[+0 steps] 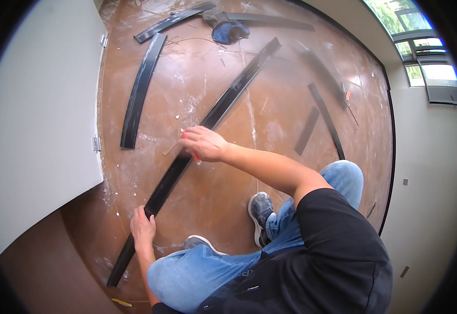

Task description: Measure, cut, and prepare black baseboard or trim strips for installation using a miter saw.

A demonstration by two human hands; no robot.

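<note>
A long black strip (227,99) lies diagonally on the brown floor beneath both hands. My left hand (143,226) grips its lower part, with fingers over the edge. Higher up, my right hand (204,142) is closed around a slim red tool (197,156) held over the strip; its tip is too small to make out. A short thin piece (168,151) lies beside the strip at that hand. Another dark strip (142,91) lies to the left, roughly upright in the picture.
More strips (325,120) lie at right and top, near a dark cloth bundle with blue (228,32). An orange-handled item (347,97) is at right. A white door (40,104) stands at left, a wall (411,220) at right. A yellow object (121,302) lies at bottom.
</note>
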